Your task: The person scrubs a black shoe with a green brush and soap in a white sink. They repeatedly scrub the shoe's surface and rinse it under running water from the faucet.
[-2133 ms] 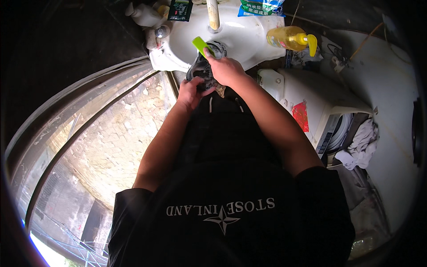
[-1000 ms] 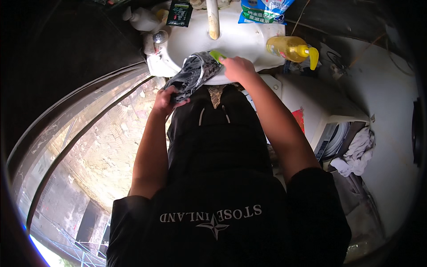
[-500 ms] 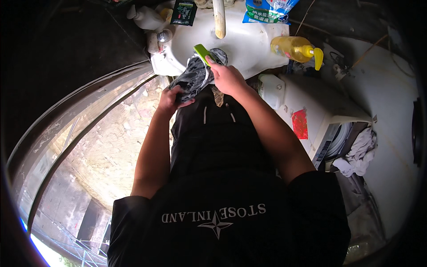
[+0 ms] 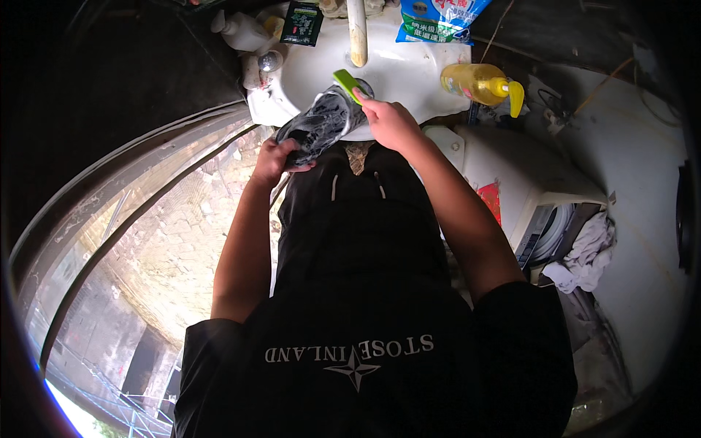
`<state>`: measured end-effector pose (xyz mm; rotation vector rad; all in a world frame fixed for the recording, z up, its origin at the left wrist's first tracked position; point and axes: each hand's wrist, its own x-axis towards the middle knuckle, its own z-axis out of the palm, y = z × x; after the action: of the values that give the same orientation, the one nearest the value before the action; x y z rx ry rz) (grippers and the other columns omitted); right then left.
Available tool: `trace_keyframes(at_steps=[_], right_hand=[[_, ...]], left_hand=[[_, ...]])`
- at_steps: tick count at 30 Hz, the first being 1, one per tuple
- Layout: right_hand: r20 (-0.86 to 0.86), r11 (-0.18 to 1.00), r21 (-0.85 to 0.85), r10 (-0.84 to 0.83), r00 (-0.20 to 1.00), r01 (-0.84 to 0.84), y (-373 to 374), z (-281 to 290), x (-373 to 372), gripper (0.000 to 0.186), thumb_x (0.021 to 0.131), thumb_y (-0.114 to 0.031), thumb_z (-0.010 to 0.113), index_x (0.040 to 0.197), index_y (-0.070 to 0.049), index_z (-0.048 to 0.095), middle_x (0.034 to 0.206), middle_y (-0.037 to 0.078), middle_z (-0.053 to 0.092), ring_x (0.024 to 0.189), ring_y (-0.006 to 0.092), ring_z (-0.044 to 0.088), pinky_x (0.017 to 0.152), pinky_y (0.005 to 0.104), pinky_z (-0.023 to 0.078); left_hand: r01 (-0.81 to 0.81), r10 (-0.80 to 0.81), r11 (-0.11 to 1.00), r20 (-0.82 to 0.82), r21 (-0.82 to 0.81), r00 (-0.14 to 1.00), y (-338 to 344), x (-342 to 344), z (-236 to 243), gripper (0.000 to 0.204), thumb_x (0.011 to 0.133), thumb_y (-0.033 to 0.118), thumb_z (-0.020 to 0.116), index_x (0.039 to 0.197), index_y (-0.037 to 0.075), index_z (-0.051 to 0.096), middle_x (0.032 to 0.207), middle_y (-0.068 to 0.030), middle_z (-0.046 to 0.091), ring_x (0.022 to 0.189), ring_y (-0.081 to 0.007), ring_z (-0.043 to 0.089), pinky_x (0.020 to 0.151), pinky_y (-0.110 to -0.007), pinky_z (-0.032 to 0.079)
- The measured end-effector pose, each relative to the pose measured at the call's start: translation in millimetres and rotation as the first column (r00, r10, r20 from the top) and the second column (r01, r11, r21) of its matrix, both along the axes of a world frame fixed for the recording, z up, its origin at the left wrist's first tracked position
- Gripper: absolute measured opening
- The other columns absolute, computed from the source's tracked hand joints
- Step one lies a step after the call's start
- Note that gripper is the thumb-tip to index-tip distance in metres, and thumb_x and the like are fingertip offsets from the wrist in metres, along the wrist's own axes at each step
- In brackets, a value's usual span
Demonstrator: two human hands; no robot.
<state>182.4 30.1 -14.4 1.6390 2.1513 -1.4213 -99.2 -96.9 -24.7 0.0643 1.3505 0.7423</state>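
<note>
A dark shoe (image 4: 315, 131), streaked with white suds, lies tilted across the near edge of the sink. My left hand (image 4: 274, 157) grips its near left end, fingers wrapped round it. Closed round a bright green brush (image 4: 347, 82) is my right hand (image 4: 392, 124), at the shoe's far right end. The brush's bristles are hidden, so I cannot tell whether they touch the shoe.
The white sink (image 4: 416, 77) has a tap (image 4: 358, 33) above it. Round its rim are a yellow pump bottle (image 4: 473, 82), a blue-white bag (image 4: 438, 23), a dark packet (image 4: 300, 23) and a white bottle (image 4: 244, 33). A washing machine (image 4: 511, 157) with cloth (image 4: 590, 252) stands right.
My right hand and the green brush have shifted a little to the right along the shoe. The left hand still grips the shoe, slightly further left.
</note>
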Motion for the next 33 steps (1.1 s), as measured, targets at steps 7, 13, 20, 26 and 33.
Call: trace_keyframes(at_steps=[7, 13, 20, 26, 33], right_hand=[[-0.038, 0.959, -0.165, 0.227, 0.973, -0.23, 28.0, 37.5, 17.0, 0.047, 0.105, -0.021, 0.05, 0.15, -0.037, 0.05, 0.089, 0.015, 0.071, 0.068, 0.0256, 0.066, 0.066, 0.04, 0.051], [0.167, 0.983, 0.062, 0.16, 0.973, -0.172, 23.3, 38.1, 24.9, 0.056, 0.099, -0.018, 0.054, 0.15, -0.039, 0.048, 0.093, 0.016, 0.071, 0.087, 0.0346, 0.071, 0.077, 0.0452, 0.056], [0.334, 0.993, 0.078, 0.057, 0.941, -0.088, 24.2, 6.0, 49.8, 0.066, 0.096, -0.011, 0.051, 0.153, -0.043, 0.043, 0.096, 0.013, 0.072, 0.089, 0.0313, 0.071, 0.083, 0.0441, 0.055], [0.258, 0.993, -0.001, 0.112, 0.96, -0.116, 19.2, 24.8, 30.3, 0.063, 0.096, -0.013, 0.051, 0.153, -0.039, 0.043, 0.101, 0.014, 0.072, 0.093, 0.0337, 0.07, 0.084, 0.0454, 0.055], [0.138, 0.982, 0.042, 0.177, 0.975, -0.184, 6.0, 29.6, 19.6, 0.06, 0.099, -0.012, 0.051, 0.153, -0.037, 0.043, 0.089, 0.017, 0.071, 0.081, 0.0366, 0.07, 0.075, 0.0487, 0.056]], left_hand=[[0.425, -0.269, 0.86, -0.456, 0.282, 0.849, 9.5, 8.6, 8.6, 0.027, 0.093, 0.017, 0.066, 0.103, -0.008, 0.069, 0.078, -0.0108, 0.073, 0.071, -0.0194, 0.071, 0.069, -0.031, 0.058], [0.79, -0.508, 0.612, -0.761, 0.012, 0.405, 43.6, 25.8, 45.5, 0.038, 0.087, 0.023, 0.073, 0.116, -0.001, 0.067, 0.072, -0.0174, 0.068, 0.067, -0.0283, 0.068, 0.07, -0.04, 0.053], [0.824, -0.49, 0.567, -0.802, 0.006, 0.342, 44.1, 29.7, 42.5, 0.041, 0.086, 0.026, 0.074, 0.115, -0.003, 0.067, 0.077, -0.0236, 0.069, 0.074, -0.0361, 0.07, 0.073, -0.045, 0.054], [0.825, -0.523, 0.564, -0.767, 0.016, 0.372, 36.7, 21.9, 29.9, 0.049, 0.087, 0.024, 0.073, 0.131, 0.003, 0.063, 0.074, -0.0211, 0.067, 0.069, -0.0313, 0.068, 0.071, -0.042, 0.053], [0.809, -0.551, 0.588, -0.732, 0.001, 0.401, 41.6, 26.3, 32.8, 0.054, 0.086, 0.021, 0.072, 0.135, 0.004, 0.059, 0.076, -0.0208, 0.068, 0.073, -0.0332, 0.07, 0.074, -0.043, 0.054]])
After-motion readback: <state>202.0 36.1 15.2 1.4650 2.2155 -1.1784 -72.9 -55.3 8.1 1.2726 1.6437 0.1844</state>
